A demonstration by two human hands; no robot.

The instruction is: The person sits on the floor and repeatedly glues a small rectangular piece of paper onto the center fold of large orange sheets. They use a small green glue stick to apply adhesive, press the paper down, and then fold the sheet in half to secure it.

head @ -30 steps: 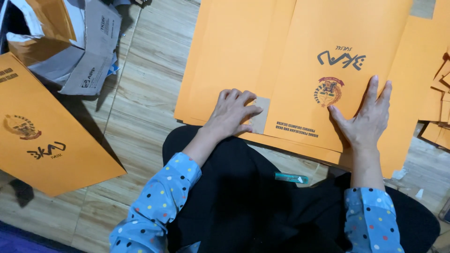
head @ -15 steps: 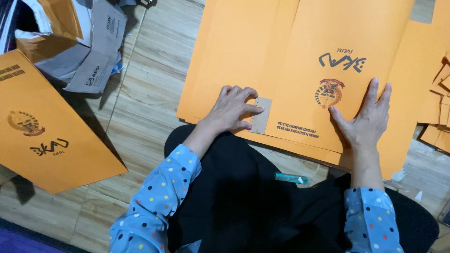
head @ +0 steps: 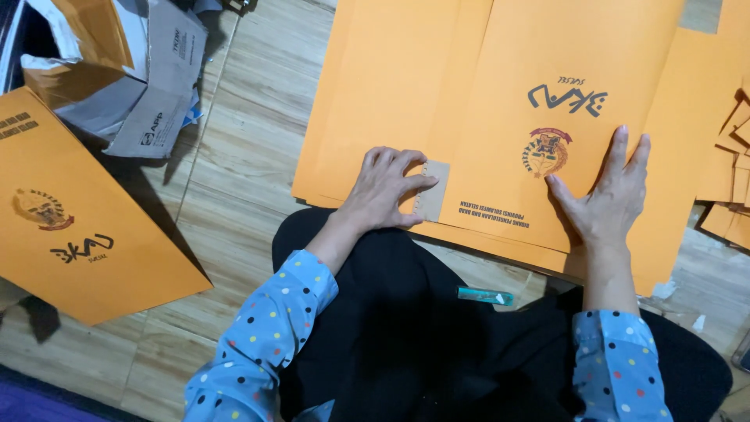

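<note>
Head view, looking down on our lap and a wooden floor [head: 226,195], and we read it from the left. At the far left an orange folder [head: 86,227] with a crest and dark lettering lies flat on the floor, apart from the rest. Above it sits a torn cardboard box [head: 133,70] with its flaps open.

Further right, our left hand [head: 387,187] rests palm down on the near edge of a wide orange sheet [head: 391,86], fingers [head: 414,185] loosely curled. Its fingertips press a small brown paper strip [head: 432,190] with a row of punched holes against the sheet.

Just beside the strip lies the printed orange folder [head: 562,47], on top of the sheet, its crest and lettering upside down to us. Our right hand [head: 605,199] lies flat on this folder's lower right part, fingers spread and holding nothing.

Between our arms, on our black trousers [head: 406,328], a small teal stick [head: 484,295] lies on its side; we cannot tell what it is. At the far right edge more orange sheets [head: 730,148] are stacked.
</note>
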